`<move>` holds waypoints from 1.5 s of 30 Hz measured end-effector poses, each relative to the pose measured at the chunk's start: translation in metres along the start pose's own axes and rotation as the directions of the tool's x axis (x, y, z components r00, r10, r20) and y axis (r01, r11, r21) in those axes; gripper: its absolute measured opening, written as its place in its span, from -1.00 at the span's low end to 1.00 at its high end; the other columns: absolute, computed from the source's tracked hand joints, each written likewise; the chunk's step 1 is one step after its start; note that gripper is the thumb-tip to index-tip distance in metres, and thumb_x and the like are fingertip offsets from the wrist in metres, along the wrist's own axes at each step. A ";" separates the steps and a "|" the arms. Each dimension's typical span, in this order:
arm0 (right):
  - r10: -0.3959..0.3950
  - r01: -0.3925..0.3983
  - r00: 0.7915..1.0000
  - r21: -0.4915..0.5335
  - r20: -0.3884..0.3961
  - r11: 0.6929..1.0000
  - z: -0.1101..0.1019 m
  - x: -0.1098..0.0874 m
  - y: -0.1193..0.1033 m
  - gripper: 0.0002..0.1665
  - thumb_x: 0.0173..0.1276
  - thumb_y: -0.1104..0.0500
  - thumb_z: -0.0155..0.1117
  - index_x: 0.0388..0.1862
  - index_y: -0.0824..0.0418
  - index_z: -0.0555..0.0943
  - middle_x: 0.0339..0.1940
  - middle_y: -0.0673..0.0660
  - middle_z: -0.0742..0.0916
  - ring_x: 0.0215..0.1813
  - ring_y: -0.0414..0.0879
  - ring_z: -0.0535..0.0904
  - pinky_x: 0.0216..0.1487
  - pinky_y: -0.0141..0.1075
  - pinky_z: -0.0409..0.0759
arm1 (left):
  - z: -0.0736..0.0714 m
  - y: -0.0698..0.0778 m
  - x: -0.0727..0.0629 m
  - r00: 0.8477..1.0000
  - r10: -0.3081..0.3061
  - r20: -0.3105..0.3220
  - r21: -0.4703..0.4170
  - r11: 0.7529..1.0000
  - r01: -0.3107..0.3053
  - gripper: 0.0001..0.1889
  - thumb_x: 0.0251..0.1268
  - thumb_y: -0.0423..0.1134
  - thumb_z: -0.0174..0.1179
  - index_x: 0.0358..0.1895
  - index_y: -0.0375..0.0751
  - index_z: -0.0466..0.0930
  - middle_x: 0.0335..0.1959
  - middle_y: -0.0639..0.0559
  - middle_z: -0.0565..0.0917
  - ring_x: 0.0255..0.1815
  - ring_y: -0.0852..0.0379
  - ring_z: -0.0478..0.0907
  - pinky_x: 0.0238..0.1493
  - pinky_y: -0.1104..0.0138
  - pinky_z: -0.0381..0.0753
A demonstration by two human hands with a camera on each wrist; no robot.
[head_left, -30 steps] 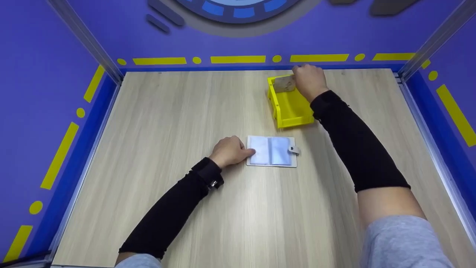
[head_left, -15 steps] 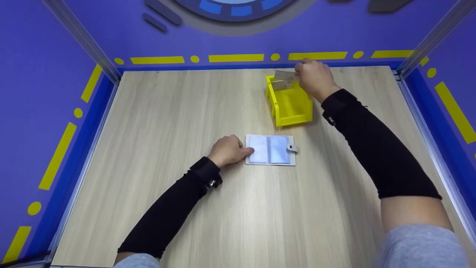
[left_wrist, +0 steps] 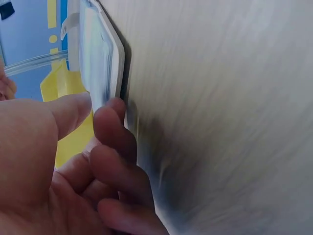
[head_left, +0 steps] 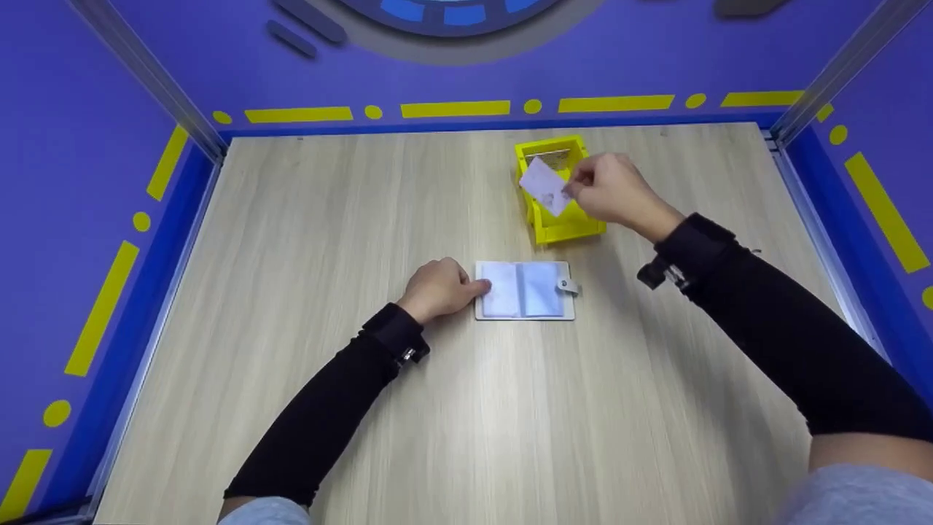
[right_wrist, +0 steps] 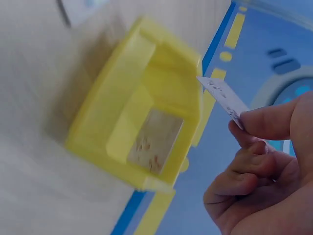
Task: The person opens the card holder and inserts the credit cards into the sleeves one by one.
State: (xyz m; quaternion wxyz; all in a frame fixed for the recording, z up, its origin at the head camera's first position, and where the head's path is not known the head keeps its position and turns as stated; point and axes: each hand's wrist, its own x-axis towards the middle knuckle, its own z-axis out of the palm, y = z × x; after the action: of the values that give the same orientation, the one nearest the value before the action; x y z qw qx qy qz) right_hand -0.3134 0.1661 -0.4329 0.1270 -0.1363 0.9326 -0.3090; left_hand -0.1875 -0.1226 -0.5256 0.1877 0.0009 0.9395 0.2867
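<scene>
An open white card holder (head_left: 522,300) with clear sleeves lies flat on the table, its snap strap (head_left: 569,286) sticking out at the right. My left hand (head_left: 439,289) pinches its left edge, thumb on top; in the left wrist view the fingers curl beside the cover (left_wrist: 115,63). Above the yellow bin (head_left: 572,232), my right hand (head_left: 616,191) holds a small pale card (head_left: 544,187) by one corner between thumb and fingers. The right wrist view shows the card (right_wrist: 225,98) nearly edge-on, with dark marks on it. Another card (right_wrist: 157,139) rests inside the bin.
The light wooden table (head_left: 350,219) runs back to a blue-purple wall (head_left: 452,84) with yellow dashes. Similar panels stand at the left (head_left: 65,182) and right. The bin stands behind the card holder, near the back wall.
My right hand has lifted the card out of the bin and brought it forward, turning its face into view. My left hand stays at the card holder's edge.
</scene>
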 end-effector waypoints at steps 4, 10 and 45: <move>0.045 -0.050 0.995 0.056 0.084 0.997 0.018 -0.025 -0.005 -0.78 0.61 0.13 0.28 -0.09 0.24 0.78 -0.10 0.26 0.78 -0.20 0.05 0.59 -0.28 -0.27 0.50 | 0.000 0.002 0.000 1.000 -0.009 -0.011 0.014 1.000 0.009 -0.31 0.47 0.30 0.36 -0.77 0.09 0.34 -0.76 0.27 0.25 -0.59 0.17 0.30 -0.48 0.28 0.24; 0.063 -0.073 0.989 0.073 0.130 0.995 0.050 -0.049 -0.004 -0.79 0.51 0.16 0.29 -0.15 0.25 0.79 -0.24 0.19 0.78 -0.30 -0.01 0.59 -0.33 -0.30 0.50 | 0.002 0.004 0.000 1.000 -0.023 -0.005 0.032 0.999 0.024 -0.31 0.47 0.30 0.37 -0.77 0.07 0.32 -0.75 0.26 0.25 -0.61 0.18 0.28 -0.51 0.28 0.21; 0.143 -0.128 0.951 -0.073 0.274 0.989 0.086 -0.068 0.021 -0.65 0.45 0.08 0.28 -0.58 0.10 0.64 -0.59 -0.06 0.52 -0.48 -0.12 0.43 -0.42 -0.27 0.32 | 0.003 0.005 0.005 0.998 -0.030 0.047 0.022 0.999 0.029 -0.43 0.49 0.20 0.39 -0.65 0.05 0.43 -0.67 0.21 0.37 -0.52 0.14 0.38 -0.43 0.29 0.27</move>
State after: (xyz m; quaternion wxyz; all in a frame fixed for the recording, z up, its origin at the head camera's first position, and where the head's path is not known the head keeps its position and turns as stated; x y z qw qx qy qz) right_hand -0.2258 0.1585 -0.5023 0.2739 -0.1172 0.9207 -0.2521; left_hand -0.1919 -0.1163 -0.5269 0.2140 -0.0043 0.9376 0.2739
